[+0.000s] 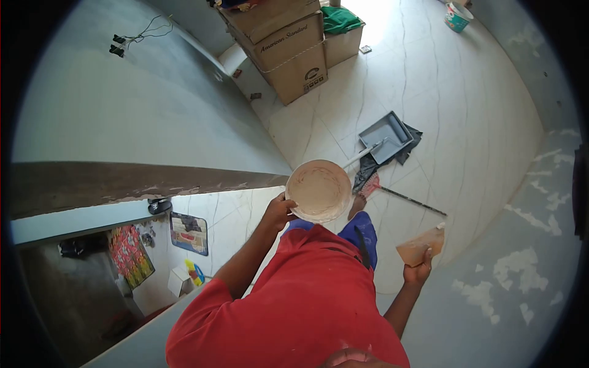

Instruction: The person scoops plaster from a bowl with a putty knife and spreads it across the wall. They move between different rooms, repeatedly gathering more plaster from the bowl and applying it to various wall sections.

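My left hand grips the rim of a round pale tub in front of my waist. Beige paste coats the inside of the tub. Off to the right, my right hand is closed around a flat orange-brown scraper blade, with a small whitish lump at its upper corner. The blade is held apart from the grey wall, which carries several white filler patches.
A grey paint tray with a roller lies on black plastic on the tiled floor beyond my feet, beside a thin dark stick. Cardboard boxes stand farther back. A wall edge juts in from the left. A small bucket stands top right.
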A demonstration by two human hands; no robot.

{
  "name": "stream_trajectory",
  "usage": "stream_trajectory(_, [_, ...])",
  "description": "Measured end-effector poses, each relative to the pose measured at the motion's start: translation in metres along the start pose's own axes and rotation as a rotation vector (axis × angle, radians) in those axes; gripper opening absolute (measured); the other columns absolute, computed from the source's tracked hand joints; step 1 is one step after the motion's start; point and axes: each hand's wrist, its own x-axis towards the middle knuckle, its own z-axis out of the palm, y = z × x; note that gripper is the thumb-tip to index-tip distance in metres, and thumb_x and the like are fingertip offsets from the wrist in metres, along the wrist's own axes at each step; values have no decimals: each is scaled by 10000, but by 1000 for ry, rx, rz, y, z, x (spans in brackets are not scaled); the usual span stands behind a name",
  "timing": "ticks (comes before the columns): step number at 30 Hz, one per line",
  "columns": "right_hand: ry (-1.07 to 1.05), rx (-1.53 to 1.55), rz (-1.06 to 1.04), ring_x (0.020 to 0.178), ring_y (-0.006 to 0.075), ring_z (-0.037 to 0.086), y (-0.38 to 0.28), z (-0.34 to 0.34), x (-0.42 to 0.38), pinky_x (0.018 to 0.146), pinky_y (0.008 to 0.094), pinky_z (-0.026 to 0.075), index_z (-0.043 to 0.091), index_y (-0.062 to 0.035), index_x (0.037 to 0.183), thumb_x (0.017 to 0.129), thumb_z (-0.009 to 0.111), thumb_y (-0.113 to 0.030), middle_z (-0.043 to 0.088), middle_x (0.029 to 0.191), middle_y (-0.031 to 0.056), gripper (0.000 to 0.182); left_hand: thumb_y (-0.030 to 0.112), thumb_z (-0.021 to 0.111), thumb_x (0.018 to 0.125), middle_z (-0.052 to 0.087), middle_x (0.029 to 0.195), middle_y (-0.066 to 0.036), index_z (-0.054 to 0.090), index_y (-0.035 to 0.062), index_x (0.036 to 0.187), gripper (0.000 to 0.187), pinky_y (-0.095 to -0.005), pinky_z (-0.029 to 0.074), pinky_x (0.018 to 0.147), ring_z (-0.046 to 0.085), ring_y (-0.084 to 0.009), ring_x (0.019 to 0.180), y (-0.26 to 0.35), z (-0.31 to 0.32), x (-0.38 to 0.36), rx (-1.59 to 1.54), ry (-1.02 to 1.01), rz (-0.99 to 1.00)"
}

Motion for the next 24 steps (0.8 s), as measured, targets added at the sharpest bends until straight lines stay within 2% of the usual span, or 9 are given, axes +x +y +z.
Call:
stream_trajectory(2, [-61,-26,42,1201,259,473,-21,35,44,1017,477,397,401,-98,1342,912,587,-237,508,1280,75,489,4,516,749,562,1111,-172,432,11,1270,528,-479,512,845,598,-306,977,7,13,10,-42,103,-2])
stream_trajectory(4, [-313,-136,37,1190,251,475,-45,90,81,1020,472,392,387,-98,1351,917,582,-238,499,1273,70,496,-1,520,745,559,1118,-162,431,28,1285,548,-464,518,835,599,-309,973,24,31,11,-60,162,0])
stream_trajectory(8, [-356,-223,114,1194,250,468,-67,184,155,1029,471,380,378,-96,1358,921,575,-237,486,1278,71,500,-23,522,728,554,1130,-151,418,40,1311,596,-483,515,853,599,-306,990,50,55,6,-265,196,72])
stream_trajectory(10, [-491,-254,174,1184,237,474,-67,232,180,1023,465,388,376,-102,1354,931,550,-197,491,1274,59,467,2,516,740,519,1220,-155,385,52,1339,615,-508,484,912,567,-327,1079,57,61,7,-307,241,99])
stream_trajectory(12, [-553,-251,206,1169,240,488,-58,274,203,1023,461,390,384,-92,1346,938,536,-189,507,1256,66,446,-39,511,717,541,1152,-151,410,47,1321,619,-497,519,852,591,-323,1023,66,64,15,-442,263,126])
stream_trajectory(14, [-626,-284,251,1189,246,469,-41,321,218,1031,464,374,348,-73,1368,929,555,-230,487,1273,79,511,-34,511,721,539,1156,-152,405,54,1327,622,-502,520,852,587,-329,1029,77,62,34,-502,293,120])
stream_trajectory(17, [-698,-253,374,1144,241,512,-11,385,234,1011,455,403,412,-66,1317,929,547,-188,525,1236,78,429,2,511,732,502,1227,-187,365,12,1334,620,-530,471,938,538,-368,1113,107,66,68,-523,317,156])
stream_trajectory(20, [-727,-244,388,1124,258,528,21,433,265,970,463,436,400,-60,1319,916,566,-199,529,1226,82,458,30,532,748,512,1228,-177,385,45,1330,600,-523,472,927,544,-350,1110,145,58,130,-577,286,140])
stream_trajectory(24, [-678,-251,400,1119,274,533,39,495,305,973,469,434,398,-60,1321,911,568,-206,531,1218,89,467,51,545,769,539,1199,-165,406,36,1310,558,-508,485,904,573,-333,1067,248,80,184,-526,209,116])
